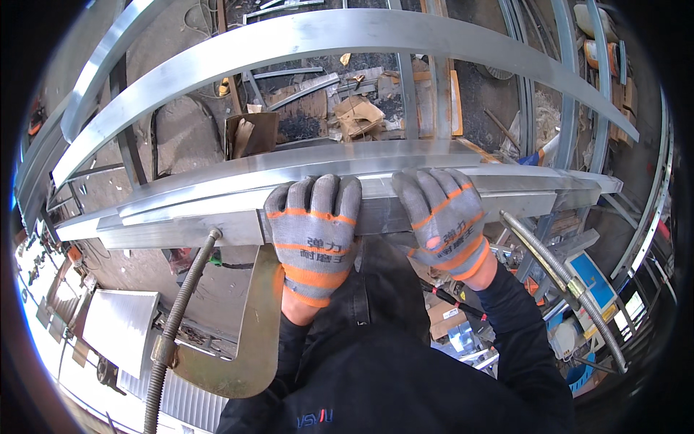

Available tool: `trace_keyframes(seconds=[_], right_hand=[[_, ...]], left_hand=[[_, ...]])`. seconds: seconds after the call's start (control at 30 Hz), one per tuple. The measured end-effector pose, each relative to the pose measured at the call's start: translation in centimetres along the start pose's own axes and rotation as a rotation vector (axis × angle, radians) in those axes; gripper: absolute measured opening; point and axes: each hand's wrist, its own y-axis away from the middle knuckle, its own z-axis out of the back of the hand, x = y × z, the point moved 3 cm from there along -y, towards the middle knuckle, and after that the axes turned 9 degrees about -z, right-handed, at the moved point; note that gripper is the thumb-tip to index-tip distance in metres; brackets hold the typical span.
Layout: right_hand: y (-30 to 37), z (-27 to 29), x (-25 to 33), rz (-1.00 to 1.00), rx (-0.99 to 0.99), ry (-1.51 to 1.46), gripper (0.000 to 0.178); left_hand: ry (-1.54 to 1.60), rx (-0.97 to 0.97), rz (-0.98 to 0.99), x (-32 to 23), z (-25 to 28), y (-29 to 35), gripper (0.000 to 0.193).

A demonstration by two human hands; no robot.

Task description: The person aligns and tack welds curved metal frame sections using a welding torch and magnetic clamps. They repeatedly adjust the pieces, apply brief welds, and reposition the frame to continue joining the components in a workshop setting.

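Observation:
My left hand (pixel 316 235), in a grey work glove with orange bands, curls its fingers over a stack of silvery metal bars (pixel 191 230). To its right, my right hand (pixel 442 224), gloved alike, wraps over the same bars, with the fingertips out of sight behind them. The stack runs left to right in front of my body. Left of my left hand, a large C-clamp (pixel 260 340) presses its threaded screw against the near face. Another clamp's screw (pixel 560 275) slants down from the bars beyond my right hand.
A wide curved metal strip (pixel 347 32) arches beyond the stack. Upright metal rails (pixel 567 94) stand at the right. Cardboard scraps (pixel 358 116) and an open box (pixel 249 134) lie on the far floor. White corrugated sheets (pixel 123 322) are at lower left, a blue panel (pixel 593 278) at right.

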Motion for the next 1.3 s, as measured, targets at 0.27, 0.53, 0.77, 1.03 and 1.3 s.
trace_keyframes(seconds=[0.27, 0.53, 0.77, 1.03, 1.3], right_hand=[[0.4, 0.6, 0.6, -0.018, -0.021, 0.041, 0.088], [0.2, 0.3, 0.4, 0.129, -0.070, -0.216, 0.063], [2.6, 0.5, -2.5, 0.182, -0.164, -0.080, 0.069], [3.3, 0.3, -3.0, 0.282, -0.277, -0.090, 0.064], [3.8, 0.0, -3.0, 0.332, -0.285, -0.139, 0.051]], left_hand=[[0.025, 0.032, 0.014, -0.3, 0.5, -0.1, 0.069], [-0.052, -0.103, -0.056, -0.6, -0.4, 0.7, 0.068], [-0.128, -0.172, -0.295, -1.8, -1.2, 0.6, 0.068], [-0.064, -0.021, -0.321, -2.6, -0.4, 0.5, 0.053], [-0.043, -0.230, -0.342, -2.4, -1.8, 2.1, 0.064]])
